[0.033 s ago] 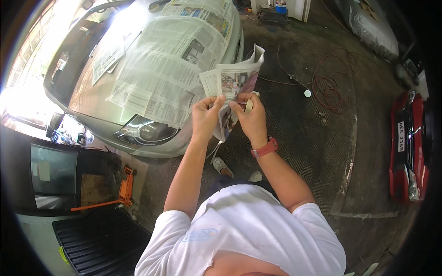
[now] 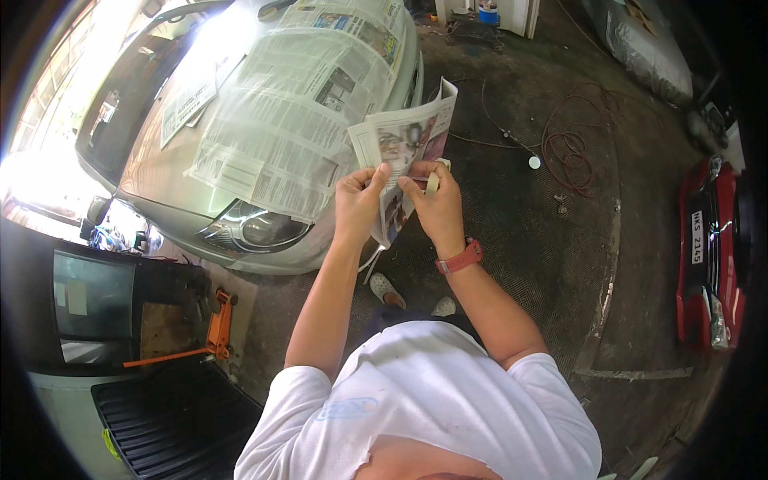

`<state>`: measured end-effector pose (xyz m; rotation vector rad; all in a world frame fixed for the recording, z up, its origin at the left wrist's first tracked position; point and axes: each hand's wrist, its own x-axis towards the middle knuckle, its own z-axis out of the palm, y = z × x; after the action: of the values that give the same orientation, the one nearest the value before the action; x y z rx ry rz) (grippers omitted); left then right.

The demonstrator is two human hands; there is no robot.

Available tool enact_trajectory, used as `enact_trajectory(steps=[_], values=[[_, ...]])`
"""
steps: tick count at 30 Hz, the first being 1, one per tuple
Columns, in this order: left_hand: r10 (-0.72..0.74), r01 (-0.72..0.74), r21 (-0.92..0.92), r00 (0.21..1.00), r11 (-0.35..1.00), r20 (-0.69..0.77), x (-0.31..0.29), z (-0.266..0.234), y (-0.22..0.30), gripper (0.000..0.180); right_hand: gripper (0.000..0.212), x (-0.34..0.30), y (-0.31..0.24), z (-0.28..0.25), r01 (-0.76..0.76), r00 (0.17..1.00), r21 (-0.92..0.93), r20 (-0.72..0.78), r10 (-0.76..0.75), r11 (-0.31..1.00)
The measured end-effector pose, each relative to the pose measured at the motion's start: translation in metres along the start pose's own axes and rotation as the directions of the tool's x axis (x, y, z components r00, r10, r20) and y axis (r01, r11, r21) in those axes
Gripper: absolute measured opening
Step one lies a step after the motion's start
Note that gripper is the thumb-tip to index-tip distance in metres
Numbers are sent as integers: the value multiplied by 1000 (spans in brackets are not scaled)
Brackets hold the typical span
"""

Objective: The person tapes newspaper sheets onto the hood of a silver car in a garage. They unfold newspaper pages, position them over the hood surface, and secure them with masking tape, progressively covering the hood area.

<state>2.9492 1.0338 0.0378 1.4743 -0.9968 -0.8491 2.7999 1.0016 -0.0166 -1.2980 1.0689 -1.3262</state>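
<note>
A folded newspaper [image 2: 400, 136] stands up between my hands, in front of the car's nose. My left hand [image 2: 357, 196] pinches its near left edge, thumb on top. On the other side my right hand [image 2: 434, 204] grips the paper too, with a pale roll of tape [image 2: 433, 185] tucked at its fingers. The lower part of the sheet hangs down between my wrists. Just beyond lies the silver car's hood [image 2: 148, 172], largely covered by newspaper sheets [image 2: 280, 120]. The headlight [image 2: 264, 228] is uncovered.
An orange floor jack [image 2: 218, 324] stands at the left, near a black ribbed panel [image 2: 176, 420]. A reddish hose [image 2: 568, 148] lies coiled on the dark floor to the right. Farther right is a red bumper [image 2: 712, 256]. A covered vehicle [image 2: 648, 52] stands at the far right.
The upper part of the held newspaper has shifted slightly, and its top fold looks narrower. Both hands stay in nearly the same place with the same grip.
</note>
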Motion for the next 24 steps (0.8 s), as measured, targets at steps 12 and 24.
enact_trajectory(steps=[12, 24], values=[[-64, 175, -480, 969, 860, 237, 6, 2, -21, 52, 38, 4, -7, 0, -47, 999, 94, 28, 44, 995], [-64, 220, -483, 946, 848, 318, 14, -1, -34, 55, 41, 7, -16, 1, -54, 998, 101, 46, 49, 993]])
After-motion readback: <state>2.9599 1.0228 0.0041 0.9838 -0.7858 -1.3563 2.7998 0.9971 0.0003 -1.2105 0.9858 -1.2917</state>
